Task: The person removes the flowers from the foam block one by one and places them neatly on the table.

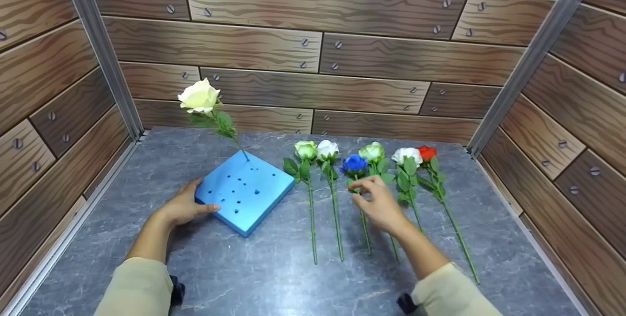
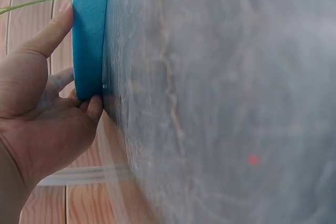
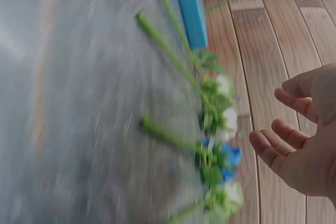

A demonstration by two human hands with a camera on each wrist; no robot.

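Observation:
My left hand (image 1: 185, 204) grips the left corner of a square blue foam block (image 1: 266, 179), thumb on top and fingers along its side. Small holes dot the block's upper face, and one cream rose (image 1: 199, 96) stands tilted in its far corner. Over the blue rose (image 1: 354, 164) hovers my right hand (image 1: 381, 206), its fingers loosely bent and nothing between them. In the right wrist view that hand's fingers (image 3: 273, 148) are apart from the blue rose (image 3: 229, 162). Beneath the hand, part of the blue rose's stem is hidden in the head view.
Left of the blue rose lie a light green rose (image 1: 305, 150) and a white rose (image 1: 327, 150). To its right are another green rose (image 1: 372, 151), a white flower (image 1: 407, 156) and a red rose (image 1: 427, 152). Wood-patterned walls (image 1: 313, 52) enclose the grey tabletop (image 1: 274, 277).

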